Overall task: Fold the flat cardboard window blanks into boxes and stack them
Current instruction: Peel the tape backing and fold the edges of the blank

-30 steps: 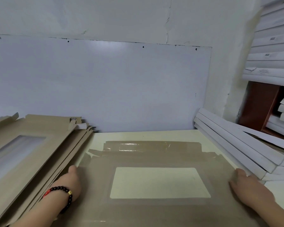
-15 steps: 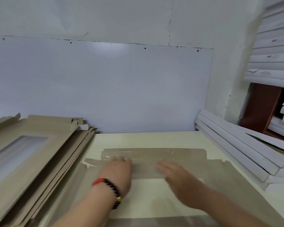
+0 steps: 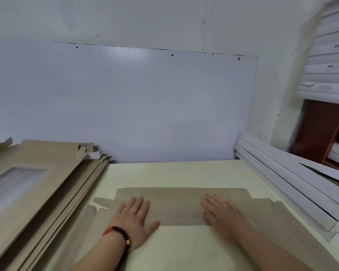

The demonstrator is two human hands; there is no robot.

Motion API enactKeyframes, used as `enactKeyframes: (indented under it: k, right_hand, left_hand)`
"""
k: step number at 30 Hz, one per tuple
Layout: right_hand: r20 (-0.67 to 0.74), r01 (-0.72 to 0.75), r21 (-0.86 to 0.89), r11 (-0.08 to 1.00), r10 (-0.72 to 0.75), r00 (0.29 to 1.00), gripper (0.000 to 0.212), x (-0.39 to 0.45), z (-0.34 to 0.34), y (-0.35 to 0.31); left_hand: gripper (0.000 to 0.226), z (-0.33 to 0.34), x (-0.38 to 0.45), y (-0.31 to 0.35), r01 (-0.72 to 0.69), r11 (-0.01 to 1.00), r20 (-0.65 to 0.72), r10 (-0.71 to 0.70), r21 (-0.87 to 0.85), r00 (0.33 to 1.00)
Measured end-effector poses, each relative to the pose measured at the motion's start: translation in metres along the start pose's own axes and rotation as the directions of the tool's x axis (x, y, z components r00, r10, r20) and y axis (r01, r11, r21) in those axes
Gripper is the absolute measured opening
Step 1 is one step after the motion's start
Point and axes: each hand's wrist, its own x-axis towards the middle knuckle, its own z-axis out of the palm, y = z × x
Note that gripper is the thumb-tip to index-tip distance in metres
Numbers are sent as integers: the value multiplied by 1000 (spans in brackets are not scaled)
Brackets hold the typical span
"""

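Here, a flat brown cardboard window blank [image 3: 176, 208] is laid on the pale cream table [image 3: 164, 173], and its far panel is pressed down by both hands. The left hand [image 3: 134, 220], with a dark beaded bracelet [image 3: 121, 236] at its wrist, and the right hand [image 3: 223, 217] are spread flat with straight fingers, nothing being grasped. A stack of brown window blanks [image 3: 37, 182] is seen at the left, and long white flat boxes [image 3: 286, 184] at the right.

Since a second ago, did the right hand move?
Yes. The right hand moved from the cardboard blank's right edge, beside the white stack, inward and farther forward, onto the blank's far strip.
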Motion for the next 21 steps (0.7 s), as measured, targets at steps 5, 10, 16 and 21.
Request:
enactKeyframes:
  k: [5, 10, 16, 21]
  right_hand:
    - [11, -160, -1, 987, 160, 987, 53, 1, -1, 59]
    - [11, -322, -24, 946, 322, 947, 60, -13, -5, 108]
    - [-172, -540, -180, 822, 514, 840, 46, -27, -18, 109]
    - [-191, -375, -489, 788, 323, 927, 45, -9, -41, 39]
  left_hand:
    - [85, -5, 4, -47, 159, 987, 16, -159, -4, 987]
    - [80, -5, 3, -77, 268, 963, 9, -267, -20, 964]
    - [63, -16, 6, -79, 418, 906, 36, -416, -64, 909]
    - [57, -54, 16, -20, 323, 944, -275, -292, 73, 916]
